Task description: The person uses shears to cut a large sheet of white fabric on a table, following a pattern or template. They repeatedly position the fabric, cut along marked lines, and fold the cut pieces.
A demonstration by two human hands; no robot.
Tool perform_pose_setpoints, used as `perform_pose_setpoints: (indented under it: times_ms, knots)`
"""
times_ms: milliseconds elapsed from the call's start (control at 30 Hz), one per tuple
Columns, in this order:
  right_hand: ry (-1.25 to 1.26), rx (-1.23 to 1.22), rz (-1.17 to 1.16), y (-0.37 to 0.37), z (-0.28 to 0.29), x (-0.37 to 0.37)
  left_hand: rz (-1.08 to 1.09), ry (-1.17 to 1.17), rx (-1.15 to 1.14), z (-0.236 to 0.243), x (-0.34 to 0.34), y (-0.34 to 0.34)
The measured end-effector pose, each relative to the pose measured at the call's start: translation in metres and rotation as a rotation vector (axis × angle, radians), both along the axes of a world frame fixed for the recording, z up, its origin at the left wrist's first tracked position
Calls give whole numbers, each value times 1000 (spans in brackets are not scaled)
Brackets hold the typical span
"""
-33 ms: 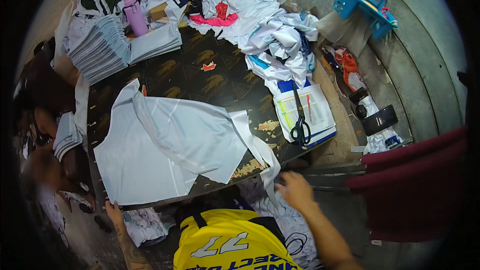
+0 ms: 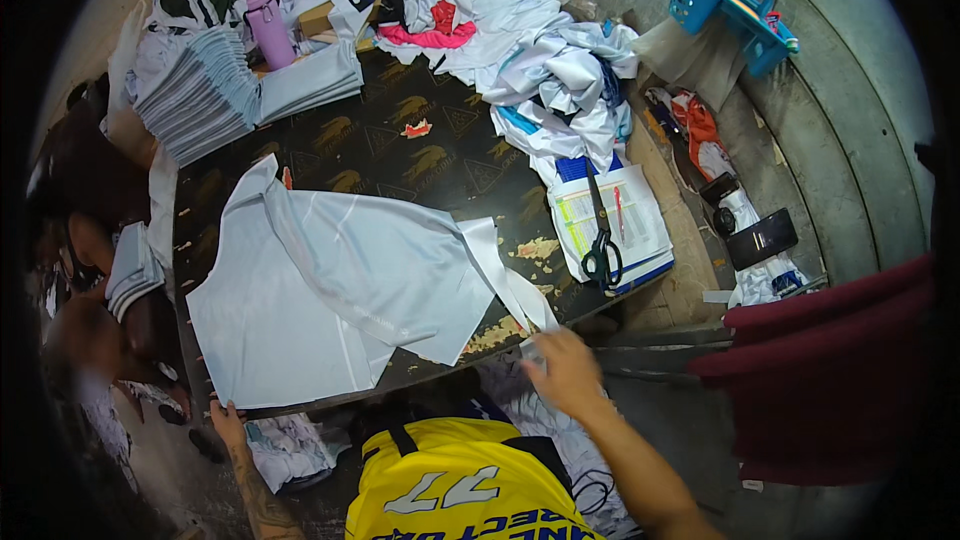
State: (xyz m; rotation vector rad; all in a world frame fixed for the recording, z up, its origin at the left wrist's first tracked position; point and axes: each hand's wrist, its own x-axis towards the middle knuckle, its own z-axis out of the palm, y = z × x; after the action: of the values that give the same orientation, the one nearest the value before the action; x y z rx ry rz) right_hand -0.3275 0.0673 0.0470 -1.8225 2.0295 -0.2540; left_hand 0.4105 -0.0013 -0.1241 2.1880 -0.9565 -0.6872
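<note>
A large pale grey-white garment piece lies spread on the dark patterned table. A white strip of it runs to the table's front edge. My right hand is closed on the end of that strip, just off the front edge. My left hand is low at the front-left corner, fingers against the fabric's lower edge. Whether it grips the cloth is hidden. I wear a yellow shirt.
A stack of folded pale cloths and a pink bottle stand at the back left. Heaped garments fill the back. Scissors lie on papers. There is a blue basket, a dark red cloth and another person at left.
</note>
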Motion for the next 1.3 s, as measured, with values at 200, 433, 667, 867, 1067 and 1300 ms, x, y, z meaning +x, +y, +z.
perform_pose_setpoints:
  times_ms: [200,433,667,867,1067,1300]
  knots:
    - [167,-82,-448,-2,-35,-29,118,363,-175,9,-3,-15]
    - [-195,231,-511,86,-27,2,344,793,-229,46,-22,-42]
    - [-1458,386,-1278,-29,-113,171,145,670,45,56,-1,-74]
    - [-1119,-35,-1191,-24,-8,122,183,430,28,126,15,-45]
    - [-1033,-532,-506,-167,142,13,-79,648,-678,205,35,-176]
    - [-913,-802,-87,-321,287,-14,-180,464,-962,385,84,-240]
